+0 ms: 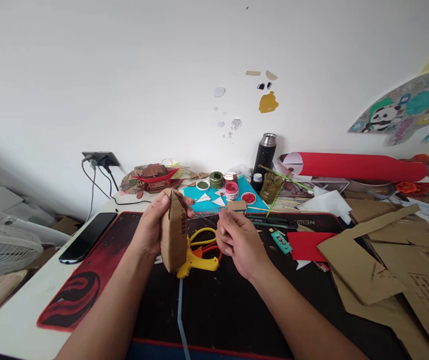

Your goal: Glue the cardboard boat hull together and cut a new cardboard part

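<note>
A folded brown cardboard piece (174, 235) with dark printing on one face is upright in the left hand (150, 222), just to the left of the yellow glue gun (201, 263) and partly in front of it; whether the two touch cannot be told. The left fingers (165, 200) grip the cardboard near its top, the thumb on the near side and other fingertips showing past the far edge. The right hand (241, 242) is raised to the right of the glue gun, its fingers (229, 225) curled and drawn together; whether they pinch anything cannot be told.

From the glue gun a blue-grey stick (180, 305) runs toward the person over the black and red mat (214, 310). Just beyond the glue gun are a yellow loop (204, 230) and a red one, partly hidden.

Farther beyond the glue gun, a blue sheet (191, 193) carries white paper scraps; with it are a green paint jar (216, 179) and a pinkish-red paint jar (231, 190). To the right of the glue gun lie a teal packet (281, 242), red paper (312, 245) and, farther out, overlapping cardboard sheets (364, 272). Well to its left, a dark phone (89, 237) rests on the white counter (15, 320), with a fan (2, 250) farther out.
</note>
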Demonstrator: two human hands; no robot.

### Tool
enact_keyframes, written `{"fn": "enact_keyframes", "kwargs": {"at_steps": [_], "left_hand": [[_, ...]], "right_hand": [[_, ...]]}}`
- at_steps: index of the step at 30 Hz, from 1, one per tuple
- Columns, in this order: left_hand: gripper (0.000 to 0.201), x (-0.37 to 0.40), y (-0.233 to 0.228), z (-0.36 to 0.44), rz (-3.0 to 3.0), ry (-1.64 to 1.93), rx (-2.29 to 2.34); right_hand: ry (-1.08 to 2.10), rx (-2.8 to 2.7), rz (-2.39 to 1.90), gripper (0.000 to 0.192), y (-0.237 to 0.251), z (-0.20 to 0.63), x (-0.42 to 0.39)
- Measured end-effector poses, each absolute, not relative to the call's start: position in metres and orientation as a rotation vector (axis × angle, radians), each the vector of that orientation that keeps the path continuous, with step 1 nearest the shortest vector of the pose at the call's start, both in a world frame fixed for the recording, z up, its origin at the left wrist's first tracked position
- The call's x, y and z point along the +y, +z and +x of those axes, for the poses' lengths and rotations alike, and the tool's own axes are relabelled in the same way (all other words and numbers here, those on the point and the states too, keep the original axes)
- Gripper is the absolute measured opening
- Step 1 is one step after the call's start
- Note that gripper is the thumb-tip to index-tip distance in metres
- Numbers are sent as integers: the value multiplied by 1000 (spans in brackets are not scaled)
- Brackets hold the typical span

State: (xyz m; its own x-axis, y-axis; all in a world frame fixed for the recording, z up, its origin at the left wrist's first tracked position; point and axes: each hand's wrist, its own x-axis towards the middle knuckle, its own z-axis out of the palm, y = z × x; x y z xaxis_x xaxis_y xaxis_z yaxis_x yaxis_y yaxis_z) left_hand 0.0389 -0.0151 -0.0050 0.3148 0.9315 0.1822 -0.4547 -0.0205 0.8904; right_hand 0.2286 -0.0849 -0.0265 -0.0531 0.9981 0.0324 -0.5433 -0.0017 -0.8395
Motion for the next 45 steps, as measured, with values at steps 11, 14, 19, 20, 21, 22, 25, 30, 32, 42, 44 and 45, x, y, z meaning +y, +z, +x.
{"fn": "enact_keyframes", "kwargs": {"at_steps": [11, 14, 19, 20, 21, 22, 25, 30, 32, 42, 44, 45], "left_hand": [[32, -25, 13, 47, 1141, 1504, 626], [30, -29, 20, 51, 1157, 1498, 603], [26, -35, 29, 59, 1228, 1453, 569], [27, -35, 30, 61, 1226, 1446, 558], [27, -35, 31, 64, 1221, 1437, 550], [28, -35, 32, 67, 1214, 1427, 543], [29, -33, 36, 77, 1197, 1403, 529], [27, -34, 44, 92, 1206, 1394, 514], [26, -35, 46, 96, 1226, 1392, 509], [26, -44, 47, 105, 1308, 1346, 474], [26, -46, 47, 105, 1313, 1335, 464], [26, -47, 46, 105, 1307, 1328, 458]], "right_hand": [[1306, -1060, -826, 42, -24, 227, -88], [1217, -1054, -863, 45, -25, 229, -86], [1153, -993, -879, 52, -27, 236, -82], [1153, -987, -876, 54, -26, 237, -83], [1151, -983, -875, 56, -25, 237, -83], [1152, -986, -875, 58, -25, 237, -83], [1160, -1022, -868, 61, -24, 237, -82], [1121, -1013, -854, 53, -22, 242, -78], [1107, -994, -818, 48, -21, 244, -77], [810, -1259, -882, 53, -25, 245, -82], [704, -1307, -922, 54, -28, 246, -80], [650, -1330, -939, 54, -30, 247, -79]]}}
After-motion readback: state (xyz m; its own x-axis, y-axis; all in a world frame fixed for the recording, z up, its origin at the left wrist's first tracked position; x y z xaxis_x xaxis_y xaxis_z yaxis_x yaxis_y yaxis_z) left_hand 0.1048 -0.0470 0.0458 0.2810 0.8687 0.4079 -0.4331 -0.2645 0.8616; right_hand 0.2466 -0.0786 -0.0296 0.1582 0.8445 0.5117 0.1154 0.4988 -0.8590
